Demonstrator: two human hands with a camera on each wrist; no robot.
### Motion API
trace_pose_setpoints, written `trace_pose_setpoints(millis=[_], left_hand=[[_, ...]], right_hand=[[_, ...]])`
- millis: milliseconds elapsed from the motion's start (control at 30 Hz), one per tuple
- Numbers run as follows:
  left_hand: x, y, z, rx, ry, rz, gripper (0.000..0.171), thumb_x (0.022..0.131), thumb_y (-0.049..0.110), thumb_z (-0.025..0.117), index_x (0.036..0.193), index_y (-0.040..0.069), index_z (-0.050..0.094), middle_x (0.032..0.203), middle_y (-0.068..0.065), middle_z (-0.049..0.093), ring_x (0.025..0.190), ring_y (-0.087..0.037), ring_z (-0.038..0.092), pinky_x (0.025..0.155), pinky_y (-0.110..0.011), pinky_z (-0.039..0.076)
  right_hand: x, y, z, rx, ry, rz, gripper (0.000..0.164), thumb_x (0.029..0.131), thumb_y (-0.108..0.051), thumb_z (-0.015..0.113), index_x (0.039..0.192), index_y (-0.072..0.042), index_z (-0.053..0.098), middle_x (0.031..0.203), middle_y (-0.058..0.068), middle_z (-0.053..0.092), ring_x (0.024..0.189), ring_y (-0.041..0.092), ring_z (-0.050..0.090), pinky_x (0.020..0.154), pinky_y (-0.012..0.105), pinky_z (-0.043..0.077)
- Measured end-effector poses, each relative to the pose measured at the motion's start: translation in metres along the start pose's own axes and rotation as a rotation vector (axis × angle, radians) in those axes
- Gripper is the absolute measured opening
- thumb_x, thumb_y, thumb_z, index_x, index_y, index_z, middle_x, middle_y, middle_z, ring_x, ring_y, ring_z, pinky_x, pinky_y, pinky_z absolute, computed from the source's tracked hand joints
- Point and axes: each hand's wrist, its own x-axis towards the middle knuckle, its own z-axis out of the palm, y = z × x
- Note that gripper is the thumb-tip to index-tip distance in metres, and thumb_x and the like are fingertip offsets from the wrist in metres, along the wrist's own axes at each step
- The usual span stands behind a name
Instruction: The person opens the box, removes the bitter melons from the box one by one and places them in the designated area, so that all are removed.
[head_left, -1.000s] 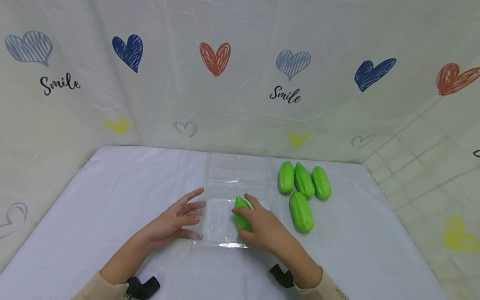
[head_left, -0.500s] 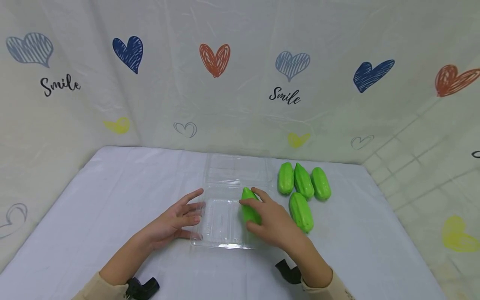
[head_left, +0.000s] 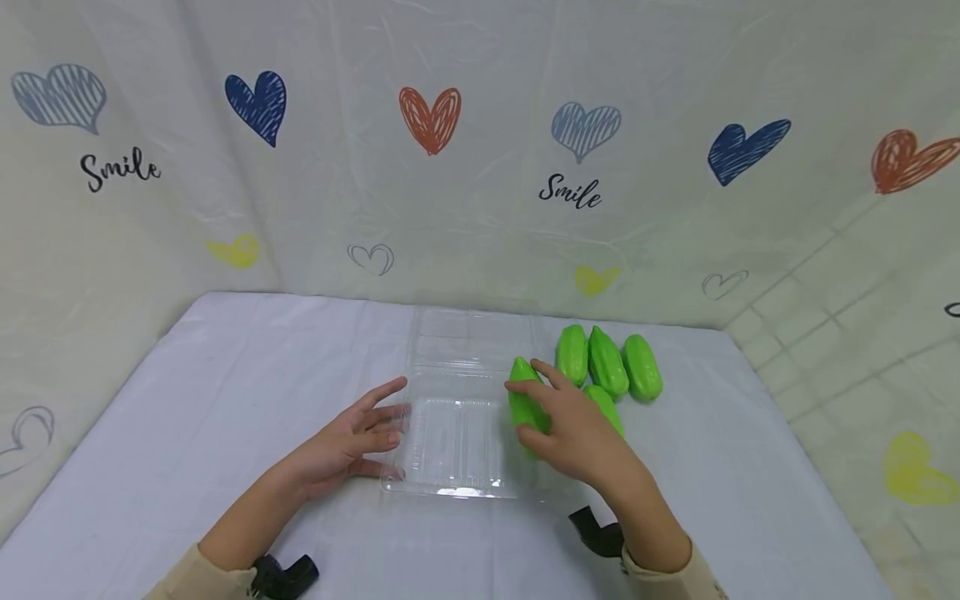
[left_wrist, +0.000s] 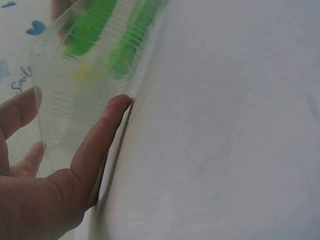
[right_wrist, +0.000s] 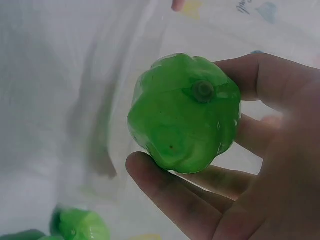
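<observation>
My right hand [head_left: 573, 429] grips a green papaya-shaped fruit [head_left: 527, 408] over the right side of a clear plastic container [head_left: 450, 437]. In the right wrist view the fruit's ribbed end [right_wrist: 175, 120] faces the camera, thumb on one side and fingers on the other. The container's lid [head_left: 472, 337] is folded back toward the wall. My left hand [head_left: 337, 446] rests at the container's left side with fingers spread. The left wrist view shows its thumb [left_wrist: 97, 135] extended along the clear plastic [left_wrist: 65, 105].
Several more of the green fruits [head_left: 608, 362] lie on the white cloth [head_left: 712, 467] to the right of the container. One nearer fruit [head_left: 604, 404] is partly covered by the right hand. A printed curtain [head_left: 480, 208] with hearts stands behind the table.
My right hand has carried the green fruit from the container's middle to the right and slightly away from me. My left hand and the container have stayed in place.
</observation>
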Motion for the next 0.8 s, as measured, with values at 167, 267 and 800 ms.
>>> trace_pose_setpoints(millis=[167, 267, 800], left_hand=[[-0.001, 0.000, 0.000, 0.004, 0.001, 0.001, 0.079, 0.099, 0.006, 0.058, 0.160, 0.034, 0.016, 0.164, -0.014, 0.015, 0.147, -0.041, 0.022, 0.090, -0.053, 0.054], [-0.001, 0.001, 0.000, 0.002, -0.003, 0.003, 0.079, 0.099, 0.006, 0.058, 0.160, 0.033, 0.016, 0.164, -0.014, 0.015, 0.147, -0.041, 0.021, 0.090, -0.053, 0.054], [0.001, 0.000, -0.001, 0.002, 0.000, 0.003, 0.079, 0.099, 0.006, 0.058, 0.160, 0.033, 0.015, 0.164, -0.014, 0.015, 0.148, -0.042, 0.019, 0.091, -0.054, 0.054]], right_hand=[[-0.001, 0.008, -0.009, 0.009, 0.012, 0.003, 0.052, 0.088, -0.018, 0.067, 0.139, -0.023, 0.058, 0.160, 0.012, 0.032, 0.056, 0.009, 0.059, 0.059, 0.029, 0.043], [-0.002, 0.013, -0.014, -0.001, 0.034, 0.001, 0.051, 0.088, -0.017, 0.067, 0.138, -0.022, 0.059, 0.159, 0.013, 0.033, 0.100, 0.023, 0.069, 0.071, 0.035, 0.048], [-0.006, 0.034, -0.038, -0.066, 0.056, 0.049, 0.049, 0.089, -0.018, 0.066, 0.137, -0.015, 0.060, 0.155, 0.023, 0.037, 0.133, 0.041, 0.049, 0.096, 0.057, 0.047]])
